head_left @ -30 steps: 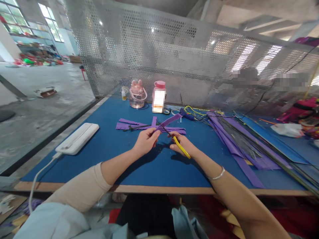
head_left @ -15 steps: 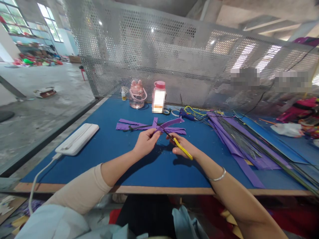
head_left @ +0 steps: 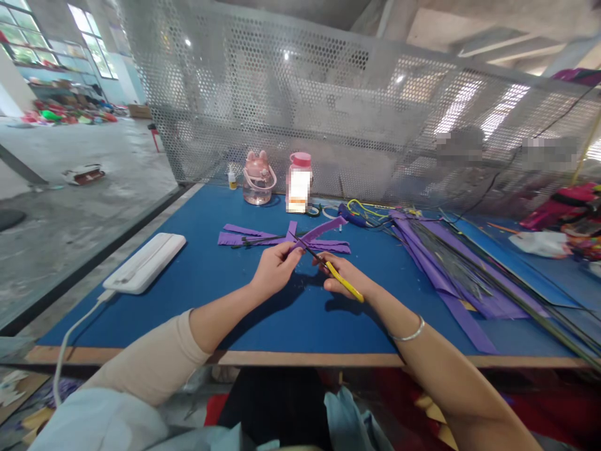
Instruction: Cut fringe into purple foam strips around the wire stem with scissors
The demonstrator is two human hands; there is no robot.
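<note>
So, white power bank (head_left: 144, 263) by the table's (head_left: 291, 329) left edge; left hand (head_left: 275, 269) pinching a purple strip (head_left: 325, 232) midway between front and back edges; right hand (head_left: 350, 275) gripping yellow-handled scissors (head_left: 344, 282), blades at the strip!

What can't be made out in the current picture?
Head view:
Purple strip: its held part is hidden by the left hand.
Yellow-handled tool: partly hidden by the right hand; tip too small to judge contact.
Pink-lidded bottle: front covered by pixelation.
Green stems: cut off by right edge.
</note>
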